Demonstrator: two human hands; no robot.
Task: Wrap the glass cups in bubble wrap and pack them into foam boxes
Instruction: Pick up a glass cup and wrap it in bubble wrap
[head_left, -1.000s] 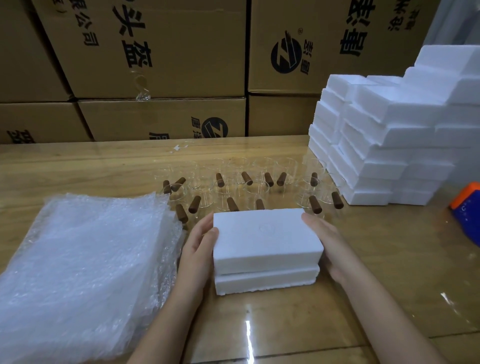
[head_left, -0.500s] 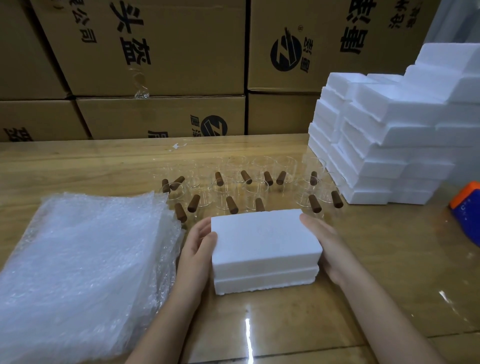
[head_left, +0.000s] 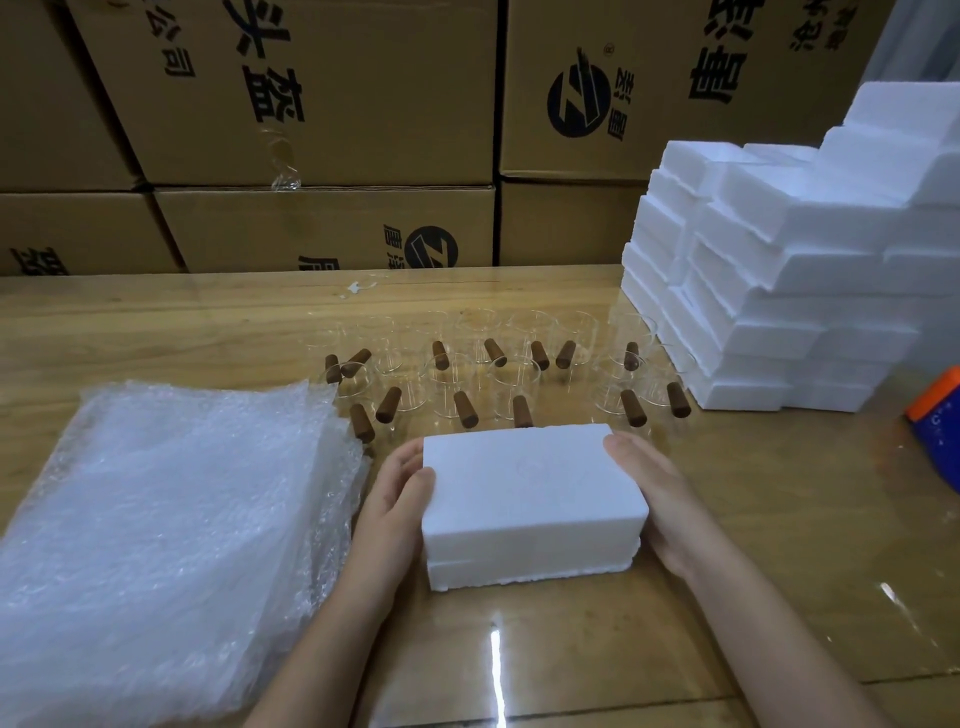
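A closed white foam box (head_left: 524, 483), lid on base, lies on the wooden table (head_left: 727, 519) right in front of me. My left hand (head_left: 392, 504) grips its left end, thumb on the top edge. Against the right end lies my right hand (head_left: 657, 499), its fingers straight along the side. Behind the box stand several clear glass cups (head_left: 511, 384) with brown wooden handles, in loose rows. A stack of bubble wrap sheets (head_left: 166, 530) lies to the left, touching my left wrist.
A tall pile of white foam boxes (head_left: 779, 291) fills the right rear of the table. An orange and blue object (head_left: 940, 421) sits at the right edge. Brown cardboard cartons (head_left: 322, 130) form a wall behind the table.
The foam box has shifted slightly to the left between my hands. Both hands keep their places on its ends.
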